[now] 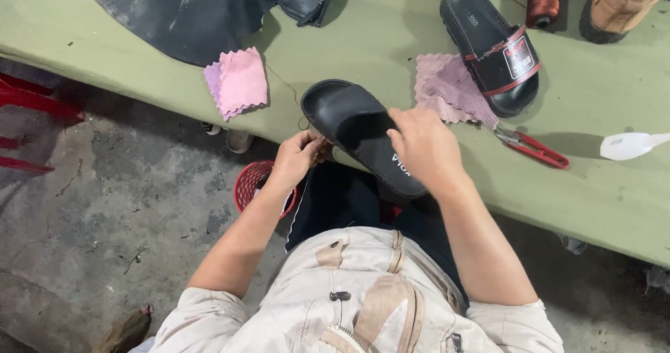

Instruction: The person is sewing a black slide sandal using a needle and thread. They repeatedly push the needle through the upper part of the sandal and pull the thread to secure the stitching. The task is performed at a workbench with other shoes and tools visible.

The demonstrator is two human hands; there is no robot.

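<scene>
Black and rubbery, the slide sandal (363,133) lies at the near edge of the green counter (593,185), light and flexible by its look, the right hand (422,147) clamped over its strap, the left hand (296,154) pinching its side edge.

One label (518,60) is visible. It is a small rectangular patch, white with a red border and dark print, fixed to the black strap of the slipper (481,35) that lies on the far right part of the green table (600,185). Red bands run along the strap edges on either side of it. The slipper (356,126) at the near table edge carries pale printed lettering on its black sole surface, beside the right hand (426,147). No packages, signs or screens are visible.
</scene>
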